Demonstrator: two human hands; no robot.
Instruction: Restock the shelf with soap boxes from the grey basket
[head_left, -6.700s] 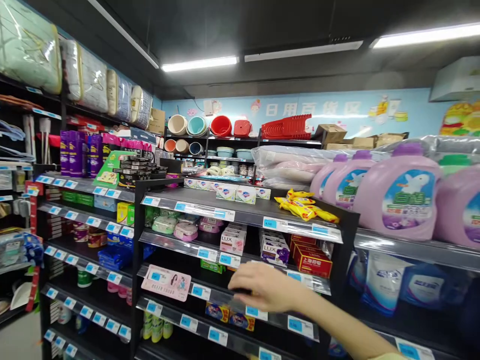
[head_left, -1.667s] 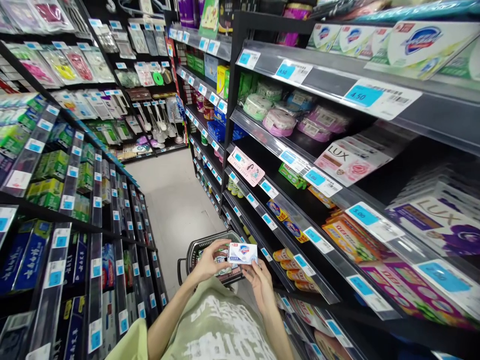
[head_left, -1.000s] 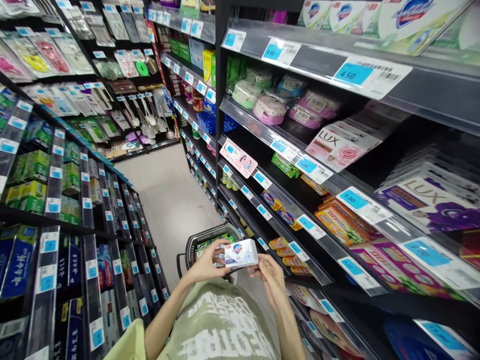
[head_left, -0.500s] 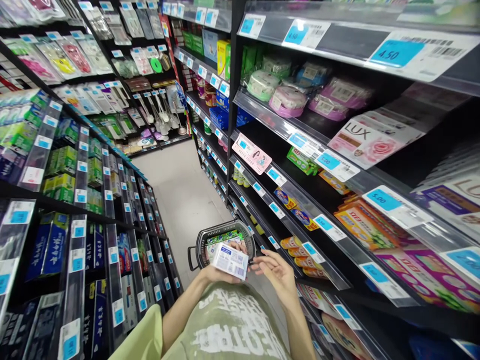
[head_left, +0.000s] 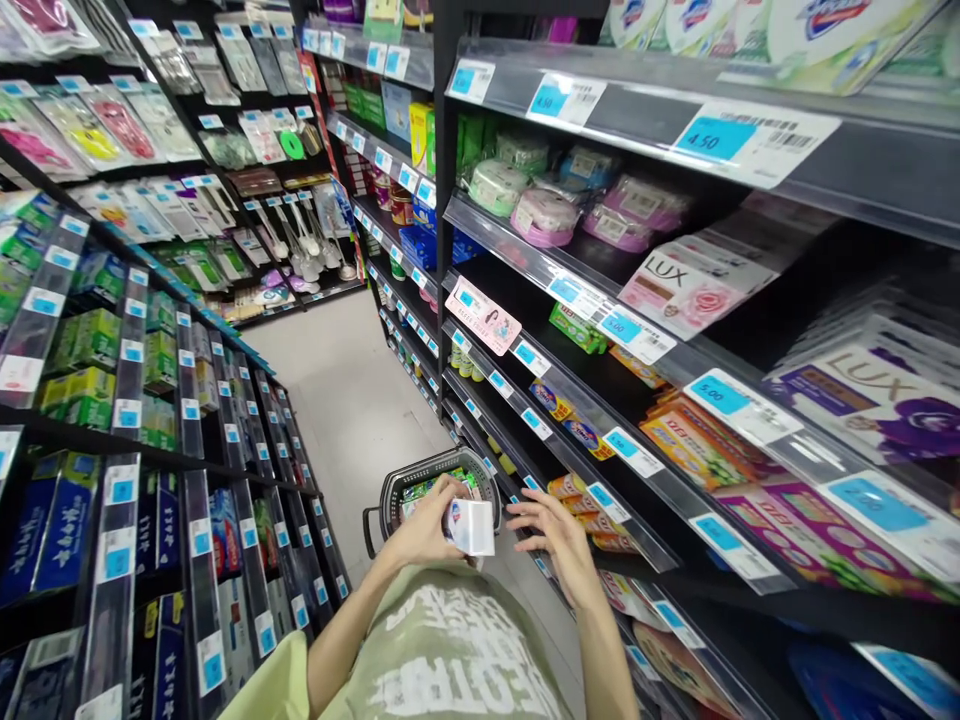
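My left hand (head_left: pixel 429 528) is closed around a small white soap box (head_left: pixel 474 528) in front of my body, one plain end panel facing up toward me. A red and blue logo shows on the side near my thumb. To the right of the box, my right hand (head_left: pixel 553 540) is raised with its fingers spread and nothing in it, apart from the box. Beyond both hands is a dark shopping basket (head_left: pixel 388 505) holding green packs (head_left: pixel 418 490); my left hand and the box hide part of its contents.
On the right, a shelf rack (head_left: pixel 750 235) carries LUX soap boxes (head_left: pixel 686 285), orange packs (head_left: pixel 694 435) and wrapped round packs (head_left: pixel 544 215). Toothpaste boxes (head_left: pixel 49 525) line the left shelves. Between them runs the grey aisle floor (head_left: pixel 337 390), with hanging packs (head_left: pixel 94 130) at its far end.
My left hand has turned the soap box, so its end now faces me instead of the printed barcode side. My right hand's fingers have spread wider. The view has shifted slightly right.
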